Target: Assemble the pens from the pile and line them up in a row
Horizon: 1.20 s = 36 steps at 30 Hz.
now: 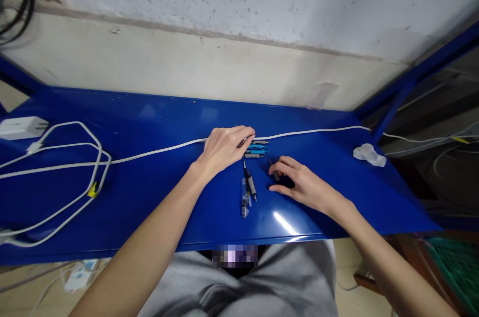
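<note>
My left hand (226, 148) lies over the left part of a row of pens, its fingers bent round them. Out to the right of this hand stick the ends of grey pens (254, 156) and blue pens (257, 150), side by side. A pen with a grey grip (251, 184) and a clear pen (244, 199) lie loose below the row. My right hand (297, 181) is to their right, thumb and fingers apart. A small dark item (276, 175) shows at its fingertips, partly hidden; whether it is touched is unclear.
The blue table (149, 217) stands against a pale wall. A white cable (164, 150) crosses it behind the pens and loops at the left, near a white adapter (23, 128). Crumpled clear plastic (369, 155) lies at the right. A blurred-out object (235, 256) is below the front edge.
</note>
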Tool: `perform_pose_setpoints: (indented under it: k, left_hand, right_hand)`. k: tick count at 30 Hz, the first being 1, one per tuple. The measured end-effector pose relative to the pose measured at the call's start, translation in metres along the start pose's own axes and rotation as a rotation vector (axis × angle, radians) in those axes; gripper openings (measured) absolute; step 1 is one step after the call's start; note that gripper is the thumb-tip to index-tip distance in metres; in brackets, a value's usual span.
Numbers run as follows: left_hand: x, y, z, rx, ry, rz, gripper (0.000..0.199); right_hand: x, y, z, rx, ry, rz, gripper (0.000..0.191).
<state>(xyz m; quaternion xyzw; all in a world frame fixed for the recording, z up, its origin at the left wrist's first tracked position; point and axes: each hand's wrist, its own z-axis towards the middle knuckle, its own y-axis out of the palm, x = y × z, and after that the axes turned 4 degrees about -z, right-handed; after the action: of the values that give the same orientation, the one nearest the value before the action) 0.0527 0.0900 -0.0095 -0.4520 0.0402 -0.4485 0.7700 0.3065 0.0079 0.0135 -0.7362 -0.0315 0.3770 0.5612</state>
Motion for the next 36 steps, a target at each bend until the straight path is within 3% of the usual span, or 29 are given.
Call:
perform_pose_setpoints:
  k: [3, 7, 11, 14, 17, 20, 26, 31, 36]
  left_hand:
    - [0.001, 0.002, 0.0, 0.0, 0.01, 0.005, 0.018]
    - [0.001, 0.003, 0.001, -0.027, 0.014, 0.002, 0.017]
    - [0.0, 0.001, 0.001, -0.054, 0.0, -0.046, 0.016]
    - [-0.001, 0.0, 0.001, -0.046, -0.029, -0.101, 0.016]
    - [-0.003, 0.001, 0.0, -0.042, -0.04, -0.117, 0.016]
    - [-0.003, 0.003, 0.0, -0.041, -0.03, -0.12, 0.017]
    - [0.0, 0.002, 0.001, -0.028, -0.014, -0.107, 0.018]
    - [0.001, 0.002, 0.001, -0.005, -0.019, -0.084, 0.019]
    - [0.002, 0.002, 0.001, 0.002, -0.022, -0.06, 0.018]
  right_hand:
    - [-0.001, -0.005, -0.002, 0.036, 0.008, 0.009, 0.012]
    - [-0.006, -0.025, 0.014, 0.185, -0.005, 0.121, 0.016]
    - [-0.005, -0.035, 0.065, 0.485, -0.057, 0.358, 0.011]
    - [0.002, -0.021, 0.105, 0.672, -0.07, 0.736, 0.013]
    - [0.01, -0.001, 0.122, 0.652, -0.015, 0.996, 0.013]
    - [0.016, 0.008, 0.117, 0.594, 0.047, 1.091, 0.016]
    - [0.022, 0.003, 0.107, 0.505, 0.035, 1.058, 0.017]
    - [0.025, 0.001, 0.107, 0.568, 0.028, 1.019, 0.017]
    - [0.023, 0.001, 0.105, 0.488, 0.026, 1.022, 0.017]
